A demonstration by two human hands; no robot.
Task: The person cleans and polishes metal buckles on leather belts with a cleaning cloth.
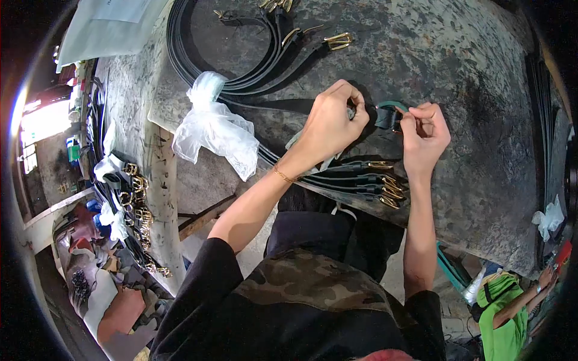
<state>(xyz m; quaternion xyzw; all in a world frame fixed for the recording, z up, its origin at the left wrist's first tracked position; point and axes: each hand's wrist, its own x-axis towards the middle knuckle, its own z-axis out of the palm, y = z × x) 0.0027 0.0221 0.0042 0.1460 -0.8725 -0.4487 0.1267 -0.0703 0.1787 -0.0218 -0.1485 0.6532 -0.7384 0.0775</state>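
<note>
One dark strap (385, 118) between both hands (338, 114) (426, 129)

Single head-worn view, looking steeply down over wearer's chest and both forearms onto worktable (481, 174).

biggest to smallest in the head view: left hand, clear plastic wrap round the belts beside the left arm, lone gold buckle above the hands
1. plastic wrap
2. left hand
3. gold buckle, clearly smallest
</note>
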